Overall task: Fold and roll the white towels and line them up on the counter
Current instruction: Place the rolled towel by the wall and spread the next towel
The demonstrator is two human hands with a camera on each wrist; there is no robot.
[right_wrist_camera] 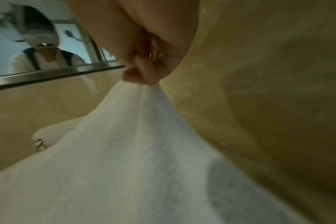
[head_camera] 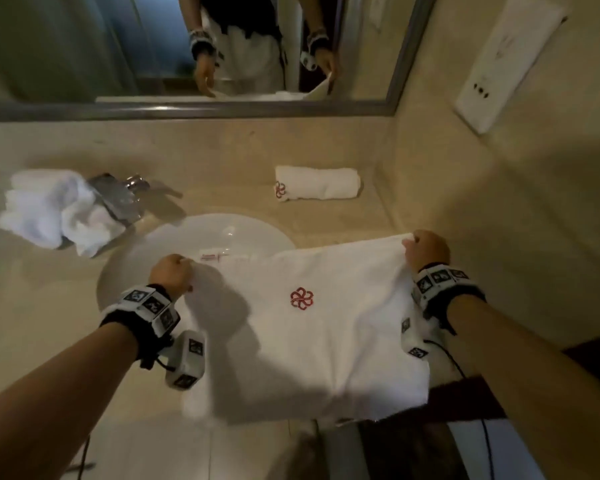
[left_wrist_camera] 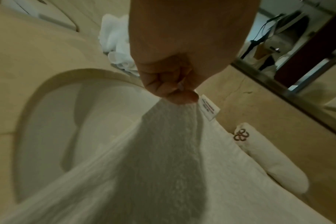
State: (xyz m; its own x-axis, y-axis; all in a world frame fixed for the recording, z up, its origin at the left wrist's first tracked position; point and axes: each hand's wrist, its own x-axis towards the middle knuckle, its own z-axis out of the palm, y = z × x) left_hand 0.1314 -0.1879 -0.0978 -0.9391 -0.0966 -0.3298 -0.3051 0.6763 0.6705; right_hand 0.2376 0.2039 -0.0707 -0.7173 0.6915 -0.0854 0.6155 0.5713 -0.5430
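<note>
One flat towel [head_camera: 302, 327] is spread out in front, white with a single red flower emblem [head_camera: 301, 298] near its middle, and it's stretched between two hands. The left hand [head_camera: 172, 276] pinches the far left corner, thumb and curled fingers [left_wrist_camera: 164, 84] clamped on the cloth right by a small care label [left_wrist_camera: 209, 108]. The right hand [head_camera: 428, 249] pinches the far right corner the same way, fingertips [right_wrist_camera: 146, 72] pressed together on a bunched fold of fabric. The towel's left part hangs over the basin of the sink [head_camera: 153, 251], the rest lies toward the counter [head_camera: 222, 157] to the right of the sink, and its near edge drapes past the counter's front.

Counting towels: three in all. Beyond the sink and to its right, one rolled towel [head_camera: 317, 182] lies on its side on the counter, its red emblem showing at the left end, well apart from the flat one. To the left of the sink, one crumpled towel [head_camera: 45, 209] sits in a heap, touching the chrome tap [head_camera: 118, 197] behind the sink.

One mirror [head_camera: 187, 46] runs along the wall behind the sink, reflecting both hands. One white wall panel [head_camera: 506, 64] sits on the side wall, to the right of the sink.
</note>
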